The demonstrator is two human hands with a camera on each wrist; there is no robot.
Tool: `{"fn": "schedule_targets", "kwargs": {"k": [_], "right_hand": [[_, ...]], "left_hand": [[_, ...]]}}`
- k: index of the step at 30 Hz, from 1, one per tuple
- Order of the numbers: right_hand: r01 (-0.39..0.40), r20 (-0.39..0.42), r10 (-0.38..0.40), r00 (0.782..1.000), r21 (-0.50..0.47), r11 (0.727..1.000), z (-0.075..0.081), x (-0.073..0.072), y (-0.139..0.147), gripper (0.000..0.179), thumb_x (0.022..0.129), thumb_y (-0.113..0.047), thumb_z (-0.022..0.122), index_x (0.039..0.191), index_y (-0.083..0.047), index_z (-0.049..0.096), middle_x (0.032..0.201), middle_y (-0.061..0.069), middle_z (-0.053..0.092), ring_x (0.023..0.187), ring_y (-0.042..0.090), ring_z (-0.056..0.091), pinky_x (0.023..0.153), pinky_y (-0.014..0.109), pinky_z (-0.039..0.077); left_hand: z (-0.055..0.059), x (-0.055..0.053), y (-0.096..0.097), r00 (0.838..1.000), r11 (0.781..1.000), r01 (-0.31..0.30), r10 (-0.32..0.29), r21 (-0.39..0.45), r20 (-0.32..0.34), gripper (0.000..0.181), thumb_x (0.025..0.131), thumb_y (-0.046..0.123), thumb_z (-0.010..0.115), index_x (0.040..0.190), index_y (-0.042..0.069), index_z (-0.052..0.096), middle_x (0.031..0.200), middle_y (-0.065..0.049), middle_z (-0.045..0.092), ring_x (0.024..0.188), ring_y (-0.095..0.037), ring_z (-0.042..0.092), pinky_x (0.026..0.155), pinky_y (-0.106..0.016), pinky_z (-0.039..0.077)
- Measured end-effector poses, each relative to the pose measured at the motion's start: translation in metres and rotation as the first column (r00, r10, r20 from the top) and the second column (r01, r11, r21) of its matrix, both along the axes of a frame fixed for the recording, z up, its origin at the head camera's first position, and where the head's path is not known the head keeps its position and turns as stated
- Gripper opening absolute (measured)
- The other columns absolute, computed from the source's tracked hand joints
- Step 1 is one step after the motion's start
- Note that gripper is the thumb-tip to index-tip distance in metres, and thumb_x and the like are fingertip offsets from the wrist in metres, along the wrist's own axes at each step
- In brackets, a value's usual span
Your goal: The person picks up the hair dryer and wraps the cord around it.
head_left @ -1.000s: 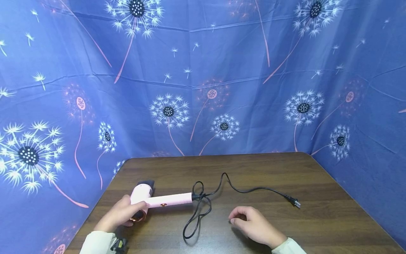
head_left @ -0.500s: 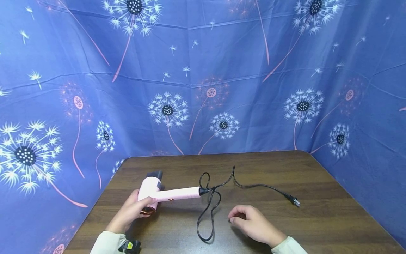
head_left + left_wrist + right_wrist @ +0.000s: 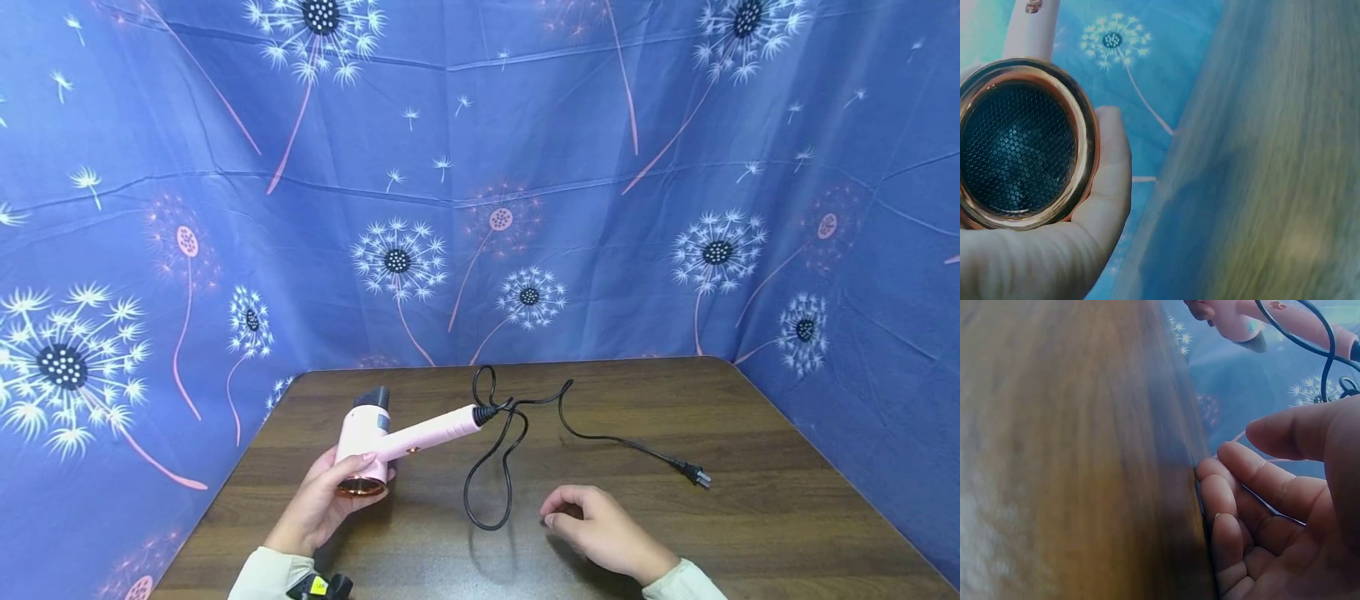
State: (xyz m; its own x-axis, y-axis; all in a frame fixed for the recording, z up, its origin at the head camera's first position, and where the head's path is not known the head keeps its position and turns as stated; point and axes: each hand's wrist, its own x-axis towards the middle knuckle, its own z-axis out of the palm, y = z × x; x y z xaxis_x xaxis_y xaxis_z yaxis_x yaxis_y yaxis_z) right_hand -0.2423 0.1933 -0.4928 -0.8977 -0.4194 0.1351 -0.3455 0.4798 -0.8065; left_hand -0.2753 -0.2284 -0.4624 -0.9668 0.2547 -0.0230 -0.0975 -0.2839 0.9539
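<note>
My left hand (image 3: 326, 492) grips a pink hair dryer (image 3: 365, 433) round its barrel, raised over the table's left side. Its handle points right and a little away, and a dark nozzle (image 3: 372, 398) tops the far end. In the left wrist view the round mesh intake with its copper ring (image 3: 1029, 144) faces the camera, the thumb and palm curved about it. A black cord (image 3: 517, 408) hangs in loops from the handle. My right hand (image 3: 603, 533) rests on the table with loosely curled fingers, holding nothing; the right wrist view shows its bare palm (image 3: 1285, 544).
The cord's two-pin plug (image 3: 693, 473) lies on the right part of the wooden table (image 3: 750, 542). A blue cloth with dandelion prints (image 3: 600, 208) hangs behind and along both sides of the table.
My left hand has lifted the hair dryer and carried it to the right, its handle tilting upward. The cord loops have risen along with it. My right hand has stayed put.
</note>
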Motion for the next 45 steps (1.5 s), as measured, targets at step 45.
{"fn": "schedule_targets", "kwargs": {"k": [45], "right_hand": [[0.095,-0.557,-0.115,0.823,-0.064,0.993,0.14,-0.011,0.013,0.022,0.105,-0.014,0.06,0.099,-0.031,0.073,0.083,-0.011,0.065,0.074,0.005,0.058,0.063,0.023,0.05]], "left_hand": [[0.114,-0.003,0.051,0.94,0.995,-0.097,0.099,0.022,-0.327,0.055,0.094,-0.001,0.056,0.143,0.005,0.033,0.123,-0.008,0.064,0.096,-0.016,0.072,0.076,-0.029,0.063]]}}
